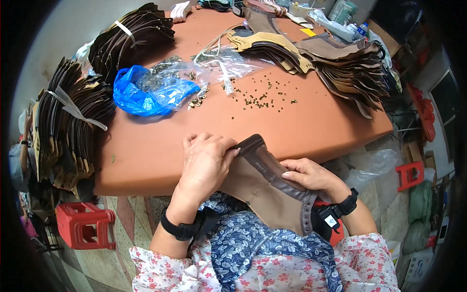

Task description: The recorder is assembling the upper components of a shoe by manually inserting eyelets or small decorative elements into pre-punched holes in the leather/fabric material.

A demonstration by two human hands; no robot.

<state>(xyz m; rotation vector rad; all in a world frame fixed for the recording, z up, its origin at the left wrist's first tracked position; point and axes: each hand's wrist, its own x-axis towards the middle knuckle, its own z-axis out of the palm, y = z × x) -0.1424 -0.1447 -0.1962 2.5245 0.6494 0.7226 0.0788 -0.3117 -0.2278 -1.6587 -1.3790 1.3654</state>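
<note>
A brown boot upper with a dark leather collar and a row of eyelet holes lies over my lap at the table's near edge. My left hand pinches its dark top corner between thumb and fingers. At its right edge, my right hand grips the leather strip, thumb on top and the fingers partly hidden beneath. Beyond my hands, small brass-coloured eyelets are scattered across the orange table.
A blue plastic bag and clear bags of metal parts lie mid-table. Bundled uppers stand at the left, with another bundle behind. More uppers are stacked at the right. Red stools stand on the floor.
</note>
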